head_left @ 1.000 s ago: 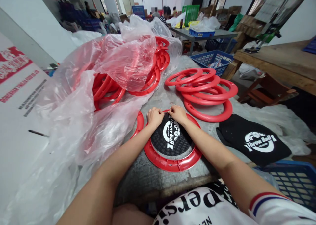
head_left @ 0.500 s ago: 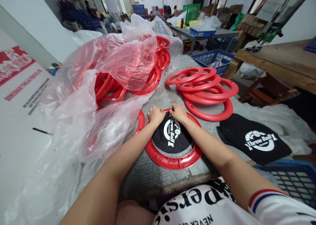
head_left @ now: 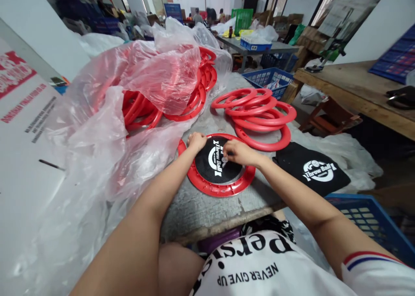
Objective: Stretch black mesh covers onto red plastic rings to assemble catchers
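A red plastic ring (head_left: 212, 189) lies on the grey table with a black mesh disc (head_left: 202, 168) inside it, printed "Throw Ball" in white. At the ring's upper left, my left hand (head_left: 196, 141) is closed over the rim, its fingertips by the mesh edge. My right hand (head_left: 236, 152) is over the right part of the mesh, fingers curled together; whatever they pinch, if anything, is hidden. Right of the ring is a stack of black mesh discs (head_left: 319, 170) with the same print. Part of another red ring shows under the left side.
Several loose red rings (head_left: 262, 123) are piled beyond my right hand. A clear plastic bag (head_left: 152, 71) full of red rings covers the left of the table (head_left: 194, 213). Blue crates (head_left: 366, 205) stand at lower right and behind. A printed white carton (head_left: 26, 157) is at far left.
My right hand has come off the ring's top edge and moved down over the mesh. My left hand has stayed at the upper left rim. The mesh now covers more of the ring's opening.
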`<state>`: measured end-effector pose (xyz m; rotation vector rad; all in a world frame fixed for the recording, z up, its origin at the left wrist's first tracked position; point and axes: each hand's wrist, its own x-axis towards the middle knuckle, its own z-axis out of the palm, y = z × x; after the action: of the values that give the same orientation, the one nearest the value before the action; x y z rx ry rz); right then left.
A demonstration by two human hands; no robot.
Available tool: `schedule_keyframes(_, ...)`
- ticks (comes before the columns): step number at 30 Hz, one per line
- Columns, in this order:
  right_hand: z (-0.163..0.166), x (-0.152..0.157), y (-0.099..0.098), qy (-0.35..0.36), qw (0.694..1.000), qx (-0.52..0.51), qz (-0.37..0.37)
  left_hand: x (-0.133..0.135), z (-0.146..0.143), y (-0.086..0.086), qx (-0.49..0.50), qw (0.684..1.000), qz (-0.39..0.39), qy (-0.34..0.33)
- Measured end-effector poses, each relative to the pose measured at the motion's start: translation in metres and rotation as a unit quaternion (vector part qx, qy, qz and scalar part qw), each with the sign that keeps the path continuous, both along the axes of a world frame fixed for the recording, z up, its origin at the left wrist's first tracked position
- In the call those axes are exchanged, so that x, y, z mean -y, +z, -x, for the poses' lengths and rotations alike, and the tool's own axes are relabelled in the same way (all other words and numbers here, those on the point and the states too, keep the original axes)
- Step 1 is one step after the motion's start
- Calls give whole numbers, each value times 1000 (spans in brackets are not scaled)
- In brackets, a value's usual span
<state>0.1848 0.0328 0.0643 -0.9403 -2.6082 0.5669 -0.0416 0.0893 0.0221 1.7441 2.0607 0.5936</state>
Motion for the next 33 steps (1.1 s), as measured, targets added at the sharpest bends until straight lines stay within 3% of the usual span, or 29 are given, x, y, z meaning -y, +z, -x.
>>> schedule_keyframes(3, -12, 31, -12, 36, 997, 59, 17, 3, 11, 10, 1, 999, -38, 14)
schedule_keyframes(7, -18, 40, -27, -32, 995, 96, 18, 36, 9, 19, 1, 983, -181, -22)
schedule_keyframes(11, -18, 30, -28, -36, 988, 152, 10, 102, -16, 8, 36, 947, -249, -198)
schedule_keyframes(14, -18, 26, -31, -37, 988, 151, 20, 146, -29, -6, 20, 913, -237, -330)
schedule_keyframes(16, -20, 27, -36, -39, 991, 128, 16, 160, -28, -15, -12, 902, -217, -372)
schedule_keyframes(21, -24, 48, -50, -33, 999, 18, 10, 155, 0, -29, -78, 910, -198, -357)
schedule_keyframes(25, -20, 69, -51, -38, 999, -32, 7, 147, 18, -28, -79, 898, -205, -382)
schedule_keyframes(33, -18, 82, -62, -79, 991, -112, -4, 155, -5, -18, -29, 907, -251, -337)
